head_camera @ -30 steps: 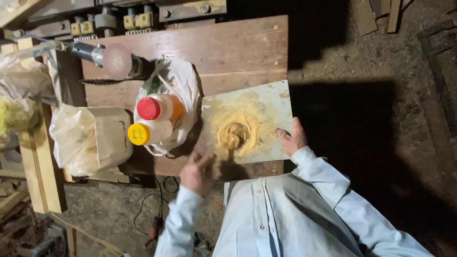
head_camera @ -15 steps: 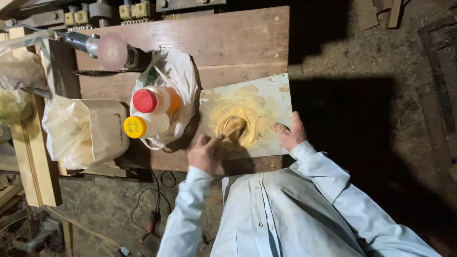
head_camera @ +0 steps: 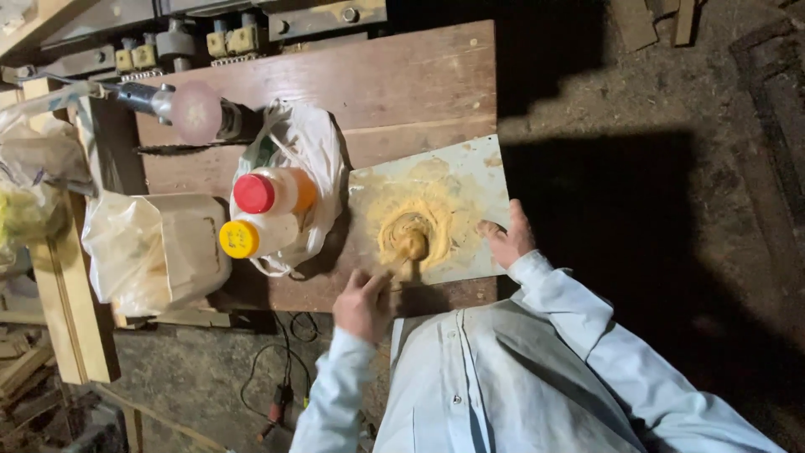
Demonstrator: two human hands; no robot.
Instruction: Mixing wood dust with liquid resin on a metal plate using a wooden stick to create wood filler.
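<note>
Dim workshop with a dirt floor; a brown wooden workbench (head_camera: 352, 92) carries a pale flat board (head_camera: 470, 180) smeared with yellow powder. At 9 o'clock from the board, a white plastic bag (head_camera: 306, 147) holds a red-capped bottle (head_camera: 268, 192) and a yellow-capped bottle (head_camera: 251, 237); farther at 9 o'clock stands a bagged white jug (head_camera: 168, 247). Compared with half a second earlier, the left hand (head_camera: 362, 304) sits lower, at the bench's near edge. A tan paste mound (head_camera: 408, 237) lies mid-board. The left hand's fingers, narrowly bunched, grip a thin tool whose tip meets the mound at 1 o'clock from them. The right hand (head_camera: 507, 239), fingers loosely curled, presses the board's edge at 3 o'clock from the mound.
</note>
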